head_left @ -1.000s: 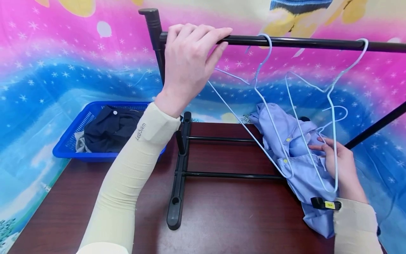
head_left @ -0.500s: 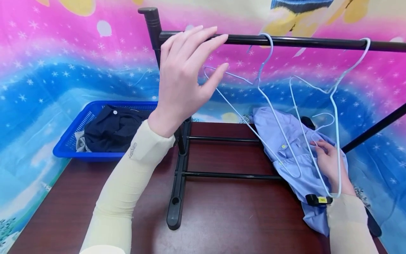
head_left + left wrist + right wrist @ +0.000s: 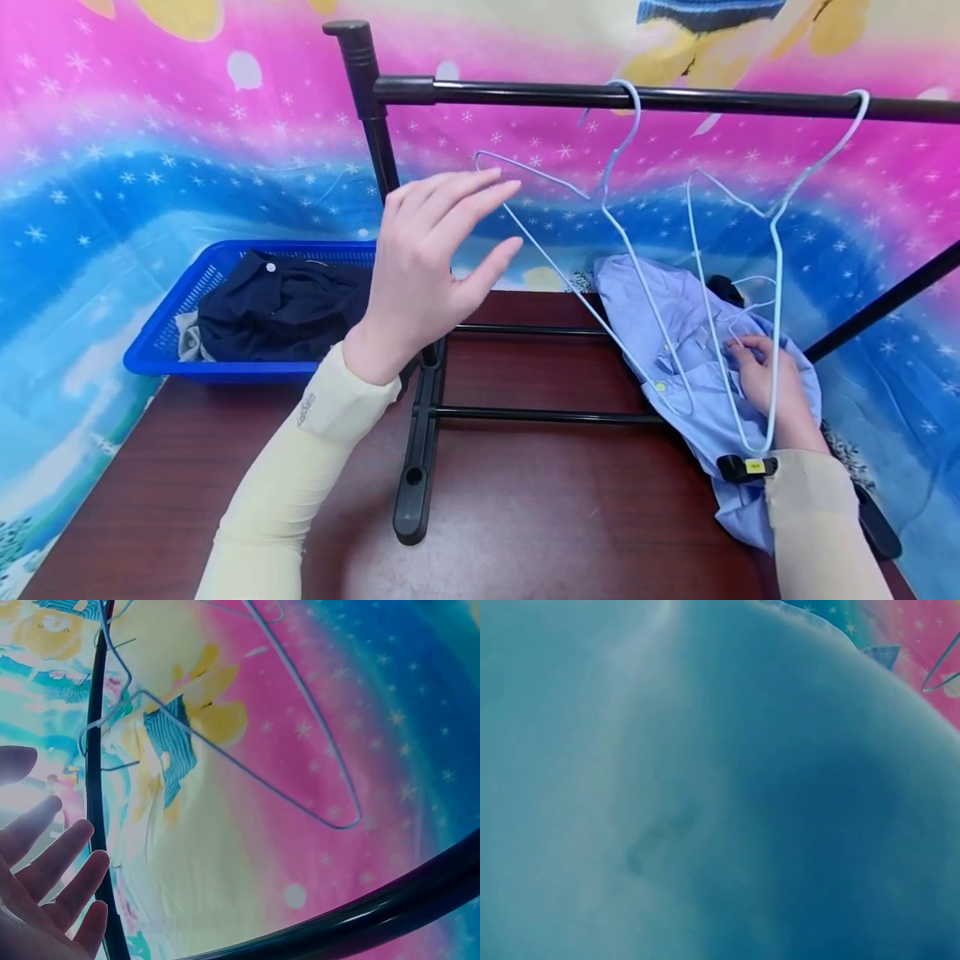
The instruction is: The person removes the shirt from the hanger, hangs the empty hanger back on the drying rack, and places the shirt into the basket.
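My left hand point(image 3: 427, 258) hovers below the rail with its fingers spread, touching nothing; the left wrist view shows the same hand point(image 3: 56, 885) at its lower left. At the right, my right hand point(image 3: 772, 383) pinches a hanger point(image 3: 752, 283) just under its hook. A light blue button shirt point(image 3: 645, 292) hangs from that hanger, slanting down past the wrist. Blurred blue shirt cloth point(image 3: 705, 787) fills most of the right wrist view and hides the hand there. Two bare wire hangers, one in the middle point(image 3: 637, 250) and one further right point(image 3: 776, 242), hang in front of the shirt.
The black rail point(image 3: 510, 93) of a clothes rack spans the top. The rack's foot point(image 3: 420, 450) stands on the dark red table point(image 3: 540, 517). A blue basket point(image 3: 150, 354) with dark clothing point(image 3: 285, 308) sits at the left, before a patterned curtain point(image 3: 150, 108).
My left hand has let go of the rail and dropped below it, fingers spreading. My right hand has shifted slightly left with the hanger and shirt, and the shirt hangs flatter.
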The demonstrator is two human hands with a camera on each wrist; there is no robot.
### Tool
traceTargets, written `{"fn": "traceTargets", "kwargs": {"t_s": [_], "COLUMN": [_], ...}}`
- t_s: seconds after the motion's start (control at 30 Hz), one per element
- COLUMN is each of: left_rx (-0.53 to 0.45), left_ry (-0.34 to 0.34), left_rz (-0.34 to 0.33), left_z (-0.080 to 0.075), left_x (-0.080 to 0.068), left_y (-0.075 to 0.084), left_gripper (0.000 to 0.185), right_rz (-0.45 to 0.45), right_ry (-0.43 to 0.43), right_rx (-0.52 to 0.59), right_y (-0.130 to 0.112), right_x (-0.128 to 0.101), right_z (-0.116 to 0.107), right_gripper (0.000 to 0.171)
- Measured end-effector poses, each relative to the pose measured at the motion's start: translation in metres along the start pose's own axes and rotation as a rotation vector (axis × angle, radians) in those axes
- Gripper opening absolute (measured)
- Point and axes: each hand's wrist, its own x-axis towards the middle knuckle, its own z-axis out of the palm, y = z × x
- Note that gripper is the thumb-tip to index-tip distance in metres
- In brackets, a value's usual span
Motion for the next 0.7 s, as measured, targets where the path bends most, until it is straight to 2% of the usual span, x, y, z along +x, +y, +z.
{"fn": "traceTargets", "kwargs": {"t_s": [0.1,0.27,0.4,0.57,0.7], "left_rx": [-0.016,-0.047,-0.076,-0.090,-0.120], "left_ry": [-0.013,-0.031,-0.063,-0.167,-0.256], "left_rz": [-0.021,-0.053,-0.082,-0.099,-0.106], "left_z": [0.002,0.006,0.010,0.017,0.023], "left_x": [-0.010,-0.026,-0.041,-0.061,-0.074], "left_y": [0.002,0.004,0.006,0.007,0.011], "left_gripper": [0.042,0.041,0.043,0.039,0.035], "right_rz": [0.001,0.007,-0.025,-0.026,-0.021], "right_ry": [-0.002,0.057,0.014,-0.091,-0.100], "right_rx": [0.008,0.056,0.085,0.034,0.012], "right_y": [0.001,0.005,0.011,0.021,0.021], "right_x": [0.002,0.006,0.011,0.016,0.018], "right_z": [0.002,0.013,0.018,0.020,0.023], "right_gripper": [0.047,0.046,0.054,0.062,0.056]}}
